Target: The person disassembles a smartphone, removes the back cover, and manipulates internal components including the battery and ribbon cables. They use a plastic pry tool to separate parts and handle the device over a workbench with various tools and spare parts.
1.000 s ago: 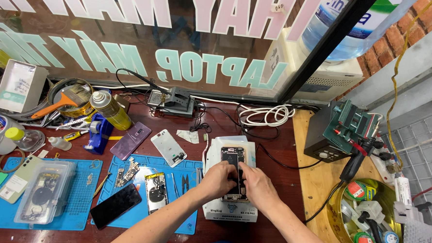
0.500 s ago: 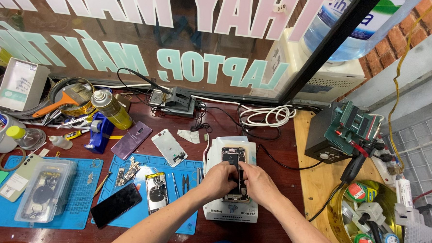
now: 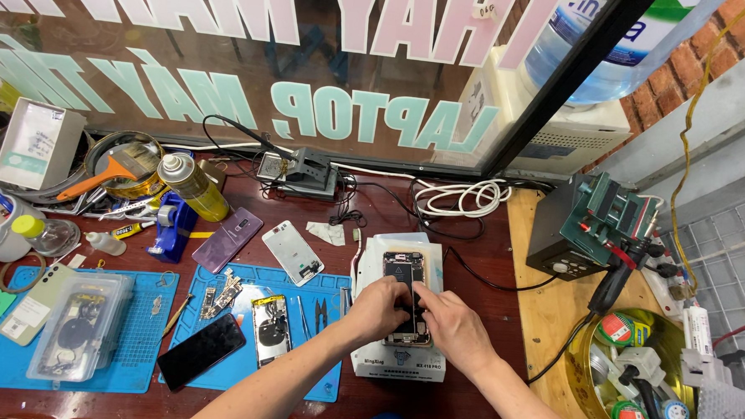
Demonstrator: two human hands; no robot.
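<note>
Bare forearms rising from the lower edge, meeting over a white box-shaped heating platform (image 3: pixel 399 361). Left hand (image 3: pixel 376 308) curled, fingertips pressed on the left edge of an opened smartphone (image 3: pixel 405 296) lying flat on that platform; right hand (image 3: pixel 454 326) likewise curled, fingers pinching the phone's lower middle, grip hidden under knuckles. Dark glossy innards and metal frame showing above both hands. Left of the left hand, a blue rubbery work mat (image 3: pixel 242 329) bearing a black glass phone (image 3: pixel 202 349) and tweezers (image 3: pixel 302 315). Right of the right hand, a round brass-coloured tin (image 3: pixel 587 374) of tape rolls. Beyond the hands, a coiled white cable (image 3: pixel 461 197), then the lettered glass pane (image 3: pixel 253 62).
</note>
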